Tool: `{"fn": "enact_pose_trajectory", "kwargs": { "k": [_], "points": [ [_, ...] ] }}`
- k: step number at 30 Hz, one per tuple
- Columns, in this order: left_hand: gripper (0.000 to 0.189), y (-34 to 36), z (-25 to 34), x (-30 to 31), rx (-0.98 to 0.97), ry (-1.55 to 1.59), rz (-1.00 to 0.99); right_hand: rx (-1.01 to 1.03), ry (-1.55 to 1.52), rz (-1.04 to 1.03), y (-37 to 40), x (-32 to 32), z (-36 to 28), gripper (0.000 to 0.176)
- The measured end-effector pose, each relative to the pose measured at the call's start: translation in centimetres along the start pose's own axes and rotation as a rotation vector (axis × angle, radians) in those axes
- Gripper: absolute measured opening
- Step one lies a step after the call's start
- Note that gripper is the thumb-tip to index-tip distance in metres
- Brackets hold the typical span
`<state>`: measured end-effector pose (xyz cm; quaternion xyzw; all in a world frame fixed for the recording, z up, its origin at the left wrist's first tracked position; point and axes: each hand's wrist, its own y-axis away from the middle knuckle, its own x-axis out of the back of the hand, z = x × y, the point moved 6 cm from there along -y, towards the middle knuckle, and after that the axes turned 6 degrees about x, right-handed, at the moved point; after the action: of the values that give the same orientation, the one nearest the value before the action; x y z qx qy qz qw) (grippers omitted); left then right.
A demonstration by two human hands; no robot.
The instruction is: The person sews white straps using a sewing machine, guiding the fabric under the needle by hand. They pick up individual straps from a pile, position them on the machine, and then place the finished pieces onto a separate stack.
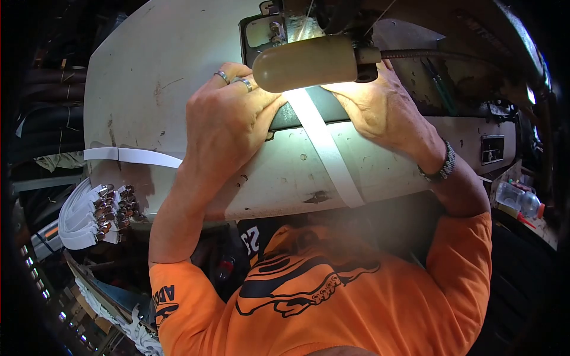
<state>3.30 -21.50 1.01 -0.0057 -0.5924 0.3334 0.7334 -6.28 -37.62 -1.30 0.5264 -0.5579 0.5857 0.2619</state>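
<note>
A wide white strap [325, 145] runs down from beneath the sewing machine's lamp, over the dark metal plate, to the table's front edge. My left hand [231, 115], with two rings, is closed, its fingertips pinched at the strap's left edge near the needle area. From the other side my right hand [383, 110] is closed too, thumb and finger at the strap's right edge. The lamp housing [306, 64] hides the strap's upper end and some fingertips. Another length of white strap [148, 156] passes behind my left forearm.
A bundle of white straps with metal clips [107, 216] hangs at the table's left edge. Green-handled tweezers or snips [439, 89] lie at the right of the worn tabletop [154, 65]. A clear plastic bottle [522, 199] sits on a side surface at far right.
</note>
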Motion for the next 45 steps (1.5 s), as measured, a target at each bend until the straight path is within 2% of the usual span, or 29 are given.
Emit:
{"fn": "enact_pose_trajectory", "kwargs": {
  "k": [29, 41, 45],
  "points": [
    [0.01, -0.3, -0.7, -0.3, -0.004, -0.003, 0.038, -0.007, 0.016, -0.021, -0.2, -0.2, 0.2, 0.041],
    [0.009, -1.0, -1.1, 0.1, 0.108, 0.045, 0.002, -0.001, -0.016, -0.017, -0.1, -0.3, 0.3, 0.037],
    [0.01, -1.0, -1.1, 0.1, 0.086, 0.045, 0.021, -0.061, -0.045, -0.068, 0.0, -0.5, 0.5, 0.037]
  ]
}}
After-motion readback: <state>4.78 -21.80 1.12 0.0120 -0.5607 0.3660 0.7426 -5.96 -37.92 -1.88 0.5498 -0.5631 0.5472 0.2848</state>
